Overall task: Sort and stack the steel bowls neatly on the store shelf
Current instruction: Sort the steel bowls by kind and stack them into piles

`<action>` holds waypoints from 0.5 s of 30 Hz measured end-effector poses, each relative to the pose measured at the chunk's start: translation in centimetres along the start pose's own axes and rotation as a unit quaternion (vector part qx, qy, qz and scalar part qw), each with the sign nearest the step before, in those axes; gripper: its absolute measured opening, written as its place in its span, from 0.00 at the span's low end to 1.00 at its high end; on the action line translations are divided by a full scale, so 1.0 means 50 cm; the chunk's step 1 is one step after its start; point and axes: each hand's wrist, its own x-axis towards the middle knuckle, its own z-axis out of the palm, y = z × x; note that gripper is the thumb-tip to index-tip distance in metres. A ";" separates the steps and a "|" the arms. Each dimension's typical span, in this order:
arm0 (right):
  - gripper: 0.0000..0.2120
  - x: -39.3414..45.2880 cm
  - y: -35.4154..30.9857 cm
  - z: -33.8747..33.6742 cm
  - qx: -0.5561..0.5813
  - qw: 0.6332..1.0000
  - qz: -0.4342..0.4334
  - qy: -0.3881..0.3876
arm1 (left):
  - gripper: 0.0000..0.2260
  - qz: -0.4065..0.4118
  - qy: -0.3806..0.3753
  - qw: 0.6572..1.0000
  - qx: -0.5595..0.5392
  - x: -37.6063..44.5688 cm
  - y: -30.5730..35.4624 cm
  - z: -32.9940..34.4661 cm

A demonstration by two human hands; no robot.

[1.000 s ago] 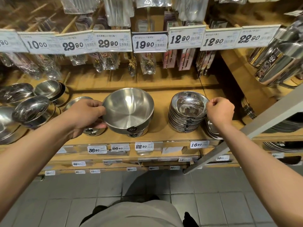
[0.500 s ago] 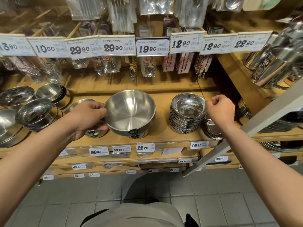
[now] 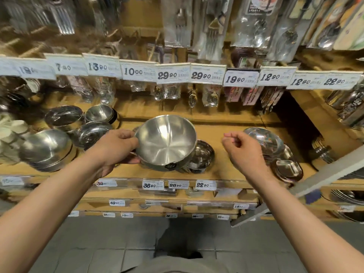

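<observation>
The left hand (image 3: 116, 148) grips the big bowl (image 3: 166, 141) by its left rim, thumb under and fingers over the edge, and holds it tilted just above the shelf (image 3: 226, 134). The big bowl is the thing to watch, so every place here is told from it. Its open mouth faces up and toward the person. It is round, so it has no long side; what matters is that it hangs straight to the right of the gripping hand. A small bowl (image 3: 202, 155) sits just to the right of the big bowl and a bit behind it, partly hidden by it. I think the big bowl must go down on the shelf or into a pile of its own size, so the left hand is the one to do it. The right hand (image 3: 245, 152) floats farther right of the big bowl, fingers curled in and holding nothing. Past that hand is one pile of flat dishes (image 3: 264, 139); I cannot count them. Left of the big bowl I count about five more bowls (image 3: 46, 147), some blurred. Price tags (image 3: 152, 185) line the shelf edge below the big bowl.
</observation>
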 end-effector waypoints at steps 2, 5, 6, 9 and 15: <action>0.05 -0.029 -0.049 0.054 0.026 0.999 -0.011 -0.030 | 0.12 0.003 0.009 1.000 -0.014 -0.021 -0.013 -0.057; 0.03 -0.079 -0.135 0.144 0.058 0.995 -0.023 -0.080 | 0.10 0.016 0.043 0.999 -0.010 -0.054 -0.036 -0.158; 0.03 -0.094 -0.162 0.174 0.070 0.991 -0.023 -0.107 | 0.10 0.017 0.053 0.998 -0.012 -0.067 -0.045 -0.193; 0.11 -0.132 -0.240 0.268 0.108 0.968 -0.017 -0.224 | 0.12 0.018 0.085 0.996 -0.019 -0.106 -0.073 -0.295; 0.13 -0.185 -0.362 0.440 0.264 0.899 0.121 -0.328 | 0.10 0.010 0.138 0.990 -0.018 -0.146 -0.121 -0.456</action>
